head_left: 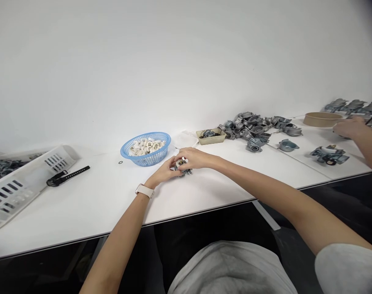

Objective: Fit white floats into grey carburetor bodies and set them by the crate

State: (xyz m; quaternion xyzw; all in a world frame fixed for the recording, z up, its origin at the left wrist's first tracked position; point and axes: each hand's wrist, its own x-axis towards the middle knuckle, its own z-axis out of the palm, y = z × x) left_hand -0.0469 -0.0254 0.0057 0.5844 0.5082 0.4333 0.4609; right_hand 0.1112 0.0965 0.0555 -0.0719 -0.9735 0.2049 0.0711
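Note:
A grey metal carburetor (187, 172) sits low over the white table in front of me, partly hidden by my fingers. My left hand (165, 173) is closed around its left side, with a pale watch band on that wrist. From above and the right, my right hand (190, 158) pinches a white plastic float (181, 162) at the top of the carburetor. Just behind my hands stands a blue plastic basket (146, 161) filled with white floats (146, 147).
A cream tray (211, 140) of small dark parts stands behind, beside a heap of grey carburetor parts (247, 124). At right, a co-worker's hand (353, 127) works near a tan round container (322, 119) and a carburetor (329, 156). A black watch (68, 176) leans by a white crate (29, 185).

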